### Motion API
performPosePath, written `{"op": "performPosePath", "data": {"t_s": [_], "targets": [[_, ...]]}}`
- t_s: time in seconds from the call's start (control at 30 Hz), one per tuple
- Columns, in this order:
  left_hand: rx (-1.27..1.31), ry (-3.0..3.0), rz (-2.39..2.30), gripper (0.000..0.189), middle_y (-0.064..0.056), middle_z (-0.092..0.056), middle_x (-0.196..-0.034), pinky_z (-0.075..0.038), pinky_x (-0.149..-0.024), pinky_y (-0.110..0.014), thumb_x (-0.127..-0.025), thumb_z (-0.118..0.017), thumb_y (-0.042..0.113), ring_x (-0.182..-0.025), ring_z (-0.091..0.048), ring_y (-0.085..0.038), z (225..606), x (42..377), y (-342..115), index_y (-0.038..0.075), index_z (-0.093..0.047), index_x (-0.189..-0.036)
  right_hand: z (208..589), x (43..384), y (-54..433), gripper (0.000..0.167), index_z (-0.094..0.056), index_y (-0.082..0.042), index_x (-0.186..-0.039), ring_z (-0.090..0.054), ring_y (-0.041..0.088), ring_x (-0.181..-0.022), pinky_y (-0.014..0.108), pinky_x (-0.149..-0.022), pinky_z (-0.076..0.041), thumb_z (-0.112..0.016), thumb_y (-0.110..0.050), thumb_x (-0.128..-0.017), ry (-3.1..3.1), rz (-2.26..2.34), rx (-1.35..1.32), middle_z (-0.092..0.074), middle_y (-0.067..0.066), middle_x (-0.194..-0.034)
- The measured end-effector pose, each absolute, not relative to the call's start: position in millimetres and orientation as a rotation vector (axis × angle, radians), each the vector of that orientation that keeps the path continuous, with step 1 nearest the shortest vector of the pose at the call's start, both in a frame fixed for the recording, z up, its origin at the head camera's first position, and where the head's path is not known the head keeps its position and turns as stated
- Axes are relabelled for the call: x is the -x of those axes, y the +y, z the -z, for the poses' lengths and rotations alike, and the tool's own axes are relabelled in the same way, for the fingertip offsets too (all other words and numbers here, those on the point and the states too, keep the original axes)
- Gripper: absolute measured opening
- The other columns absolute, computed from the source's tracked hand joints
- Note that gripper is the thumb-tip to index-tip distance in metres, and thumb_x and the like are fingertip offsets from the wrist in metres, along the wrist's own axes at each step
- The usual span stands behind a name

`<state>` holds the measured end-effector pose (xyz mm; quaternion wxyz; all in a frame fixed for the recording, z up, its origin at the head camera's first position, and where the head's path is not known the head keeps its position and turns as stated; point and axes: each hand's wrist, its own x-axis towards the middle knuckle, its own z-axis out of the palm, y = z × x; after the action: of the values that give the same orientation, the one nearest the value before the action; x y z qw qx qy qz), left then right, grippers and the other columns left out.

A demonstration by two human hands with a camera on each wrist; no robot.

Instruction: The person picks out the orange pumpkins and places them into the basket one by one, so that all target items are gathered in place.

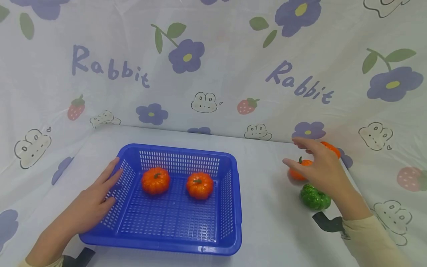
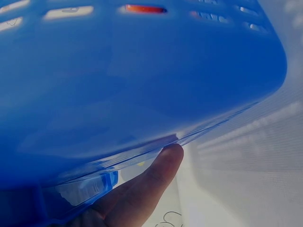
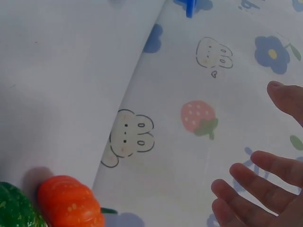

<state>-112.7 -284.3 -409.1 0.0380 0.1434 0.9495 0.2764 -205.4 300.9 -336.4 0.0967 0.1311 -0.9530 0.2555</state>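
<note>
A blue plastic basket (image 1: 180, 248) with slotted walls stands on the white table. Inside it sit two small orange pumpkins, one on the left (image 1: 155, 181) and one on the right (image 1: 199, 185). My left hand (image 1: 91, 205) rests on the basket's left rim, fingers extended; the left wrist view shows a finger (image 2: 158, 175) touching the rim edge. To the right, my right hand (image 1: 321, 168) hovers with thumb and fingers spread, holding nothing. Around it are a nearer orange pumpkin (image 1: 296, 174), another orange pumpkin (image 1: 331, 148) partly hidden behind the hand, and a green pumpkin (image 1: 313, 197).
A patterned cloth (image 1: 220, 70) with rabbits, flowers and strawberries hangs behind the table (image 1: 263, 211). The table's right edge runs close beside the loose pumpkins. A dark strap piece (image 1: 328, 223) sticks out at the right wrist.
</note>
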Motion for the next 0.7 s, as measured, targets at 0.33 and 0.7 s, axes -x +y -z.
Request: {"op": "performPosePath", "data": {"t_s": [0.33, 0.7], "targets": [[-0.433, 2.913, -0.852, 0.074, -0.008, 0.005, -0.182, -0.038, -0.114, -0.072, -0.102, -0.060, -0.001, -0.153, -0.034, -0.056, 410.5, 113.1, -284.4, -0.004, -0.028, -0.169, 337.0, 207.4, 316.3, 0.073, -0.061, -0.004, -0.150, -0.065, 0.050, -0.121, 0.070, -0.102, -0.052, -0.088, -0.042, -0.093, -2.807, -0.726, -0.368, -0.067, 0.023, -0.137], [-0.421, 2.911, -0.839, 0.075, -0.008, 0.006, -0.183, -0.039, -0.113, -0.072, -0.103, -0.061, 0.001, -0.152, -0.034, -0.056, 411.1, 113.5, -284.0, -0.003, -0.027, -0.169, 336.9, 205.0, 329.5, 0.068, -0.063, -0.004, -0.147, -0.066, 0.045, -0.118, 0.071, -0.104, -0.049, -0.090, -0.033, -0.091, -2.773, -0.700, -0.382, -0.067, 0.021, -0.138]]}}
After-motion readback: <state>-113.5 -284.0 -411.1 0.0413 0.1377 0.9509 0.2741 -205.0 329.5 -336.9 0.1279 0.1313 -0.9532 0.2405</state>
